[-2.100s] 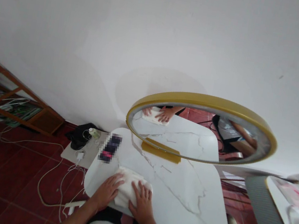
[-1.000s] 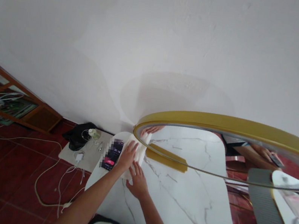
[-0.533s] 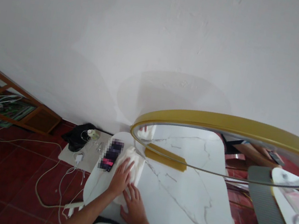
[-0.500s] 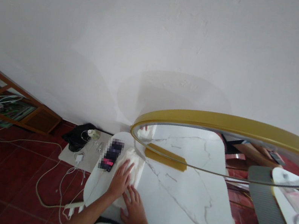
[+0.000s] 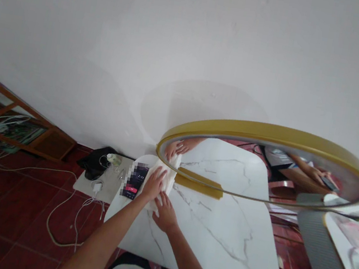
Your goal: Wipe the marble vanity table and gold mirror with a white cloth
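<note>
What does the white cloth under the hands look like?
The white cloth looks soft and crumpled, bunched rather than flat. It lies on the marble-look table near its far left corner, between the phone and the gold-rimmed mirror, which reflects it. The left hand presses flat on it; the right hand rests at its near edge.

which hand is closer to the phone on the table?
Left. The left hand lies flat on the white cloth, right beside the phone. The right hand sits at the cloth's near edge, farther from the phone.
</note>
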`<state>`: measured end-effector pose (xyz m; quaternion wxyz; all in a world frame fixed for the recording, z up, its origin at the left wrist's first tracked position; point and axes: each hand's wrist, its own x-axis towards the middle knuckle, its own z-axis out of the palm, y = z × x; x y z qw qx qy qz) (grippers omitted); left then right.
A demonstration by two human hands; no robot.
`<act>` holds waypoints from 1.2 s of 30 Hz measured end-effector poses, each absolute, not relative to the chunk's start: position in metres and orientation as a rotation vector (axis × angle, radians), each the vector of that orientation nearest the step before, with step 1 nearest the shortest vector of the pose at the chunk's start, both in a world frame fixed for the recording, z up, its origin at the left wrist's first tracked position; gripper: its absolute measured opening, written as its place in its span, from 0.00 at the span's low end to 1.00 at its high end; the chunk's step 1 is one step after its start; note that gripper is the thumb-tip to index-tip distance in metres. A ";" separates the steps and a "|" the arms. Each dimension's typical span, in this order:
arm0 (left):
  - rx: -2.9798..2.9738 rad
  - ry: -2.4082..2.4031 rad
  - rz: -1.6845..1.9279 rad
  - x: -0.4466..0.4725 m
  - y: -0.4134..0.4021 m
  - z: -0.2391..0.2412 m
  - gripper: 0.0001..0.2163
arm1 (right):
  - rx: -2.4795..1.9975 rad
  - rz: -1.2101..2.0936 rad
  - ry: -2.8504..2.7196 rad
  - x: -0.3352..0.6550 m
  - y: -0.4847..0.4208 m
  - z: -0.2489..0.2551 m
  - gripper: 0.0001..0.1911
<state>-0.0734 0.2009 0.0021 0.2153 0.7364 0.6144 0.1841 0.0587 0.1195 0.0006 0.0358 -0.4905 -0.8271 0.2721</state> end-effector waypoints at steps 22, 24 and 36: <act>2.148 1.448 -0.150 -0.030 0.039 0.027 0.13 | -1.776 0.773 -2.523 0.211 0.003 0.009 0.29; 2.233 1.442 -0.050 -0.029 0.039 0.028 0.14 | -1.721 0.744 -2.512 0.200 0.008 0.016 0.27; 2.203 1.649 0.292 -0.111 0.012 -0.005 0.19 | -1.267 1.127 -2.670 0.103 0.030 0.015 0.34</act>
